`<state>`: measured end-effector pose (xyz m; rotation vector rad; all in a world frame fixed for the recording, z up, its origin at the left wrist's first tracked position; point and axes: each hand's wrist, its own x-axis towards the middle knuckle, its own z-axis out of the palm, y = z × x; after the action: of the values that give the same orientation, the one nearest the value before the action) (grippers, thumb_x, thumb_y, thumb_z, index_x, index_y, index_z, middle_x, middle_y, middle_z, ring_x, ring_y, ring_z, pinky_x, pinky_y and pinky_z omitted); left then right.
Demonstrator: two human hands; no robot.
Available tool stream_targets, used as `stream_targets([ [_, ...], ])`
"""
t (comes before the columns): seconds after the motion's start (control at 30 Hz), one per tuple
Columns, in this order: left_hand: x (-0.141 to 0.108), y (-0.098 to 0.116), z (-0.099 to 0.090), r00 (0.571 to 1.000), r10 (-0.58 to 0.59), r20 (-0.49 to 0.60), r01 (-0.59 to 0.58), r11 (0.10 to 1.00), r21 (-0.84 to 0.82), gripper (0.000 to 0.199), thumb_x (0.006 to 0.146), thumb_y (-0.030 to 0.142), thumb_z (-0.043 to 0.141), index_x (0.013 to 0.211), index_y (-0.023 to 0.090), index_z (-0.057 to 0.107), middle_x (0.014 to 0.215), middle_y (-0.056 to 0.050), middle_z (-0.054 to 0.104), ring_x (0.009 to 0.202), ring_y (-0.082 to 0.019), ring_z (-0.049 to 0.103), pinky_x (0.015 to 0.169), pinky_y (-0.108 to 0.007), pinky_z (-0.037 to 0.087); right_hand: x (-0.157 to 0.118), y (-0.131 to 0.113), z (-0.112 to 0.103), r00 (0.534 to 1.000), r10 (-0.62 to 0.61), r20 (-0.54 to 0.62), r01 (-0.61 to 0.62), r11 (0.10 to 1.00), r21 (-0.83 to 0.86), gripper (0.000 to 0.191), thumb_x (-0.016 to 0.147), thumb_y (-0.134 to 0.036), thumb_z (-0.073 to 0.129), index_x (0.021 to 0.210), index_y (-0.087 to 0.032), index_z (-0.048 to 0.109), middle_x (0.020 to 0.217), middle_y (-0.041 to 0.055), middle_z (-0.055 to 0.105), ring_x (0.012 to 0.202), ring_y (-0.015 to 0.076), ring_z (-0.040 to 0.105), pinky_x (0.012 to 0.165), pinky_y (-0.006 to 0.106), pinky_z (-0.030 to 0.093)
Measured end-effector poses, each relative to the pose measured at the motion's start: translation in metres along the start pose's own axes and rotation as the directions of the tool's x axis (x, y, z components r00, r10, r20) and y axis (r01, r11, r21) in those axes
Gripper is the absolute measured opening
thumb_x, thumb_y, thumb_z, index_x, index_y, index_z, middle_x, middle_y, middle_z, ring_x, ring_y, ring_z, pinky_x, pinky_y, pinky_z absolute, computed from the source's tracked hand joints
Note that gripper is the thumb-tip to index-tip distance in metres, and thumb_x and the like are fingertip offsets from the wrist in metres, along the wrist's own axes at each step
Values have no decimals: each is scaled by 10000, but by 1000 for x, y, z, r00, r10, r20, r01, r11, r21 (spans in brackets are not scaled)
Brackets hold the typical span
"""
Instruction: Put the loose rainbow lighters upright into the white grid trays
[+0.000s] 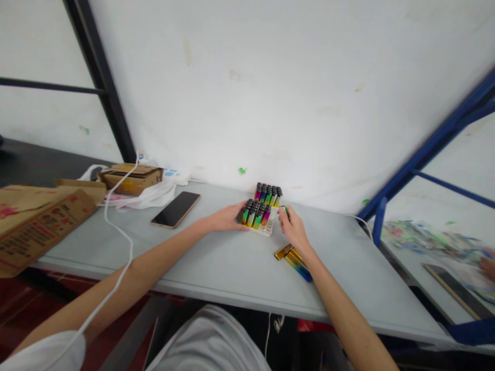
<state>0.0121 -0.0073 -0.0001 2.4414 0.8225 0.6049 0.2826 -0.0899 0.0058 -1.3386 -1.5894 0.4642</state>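
My left hand [231,217] grips the left side of a white tray [266,229], where several shiny multicoloured lighters [255,215] with black tops stand upright in rows. Bare slots show at the tray's right end. Just right of the tray, my right hand [291,224] is closed round a lighter [286,212] with a green glint. Behind the tray, against the wall, stands a second group of lighters [268,194]. Below my right hand, several gold and blue lighters [297,263] lie on the table, partly hidden by my forearm.
A phone [176,209] lies left on the grey table [216,268]. Cardboard boxes [42,221] and white plastic bags [154,196] are at the far left. A white cable [129,242] hangs across my left arm. A blue frame [425,149] borders the right, with another person's hand [488,266] beyond.
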Motion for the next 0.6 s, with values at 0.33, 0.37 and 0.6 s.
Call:
stream_targets([
  [0.33, -2, 2, -1, 1000, 19, -5, -19, 999, -46, 983, 822, 538, 814, 1605, 177, 342, 1502, -155, 627, 1322, -362, 643, 1115, -438, 493, -2, -11, -9, 976, -151, 155, 175, 971, -163, 405, 1024, -580, 518, 788, -255, 568, 630, -10, 583, 584, 189, 496, 637, 315, 418],
  [0.37, -2, 2, -1, 1000, 20, -4, -20, 999, -47, 984, 822, 537, 815, 1605, 173, 343, 1500, -158, 629, 1321, -363, 643, 1114, -439, 494, -2, -10, -8, 977, -146, 154, 168, 975, -145, 387, 1021, -574, 529, 811, -254, 588, 647, -5, 614, 589, 192, 515, 641, 314, 424],
  [0.6, -2, 5, -1, 1000, 0, -14, -1, 1000, -20, 994, 814, 549, 817, 1601, 162, 349, 1540, -174, 589, 1380, -380, 598, 1153, -461, 462, -1, 0, -1, 944, -181, 276, 230, 961, -157, 301, 1046, -498, 530, 911, -250, 634, 806, 46, 733, 697, 232, 635, 702, 329, 450],
])
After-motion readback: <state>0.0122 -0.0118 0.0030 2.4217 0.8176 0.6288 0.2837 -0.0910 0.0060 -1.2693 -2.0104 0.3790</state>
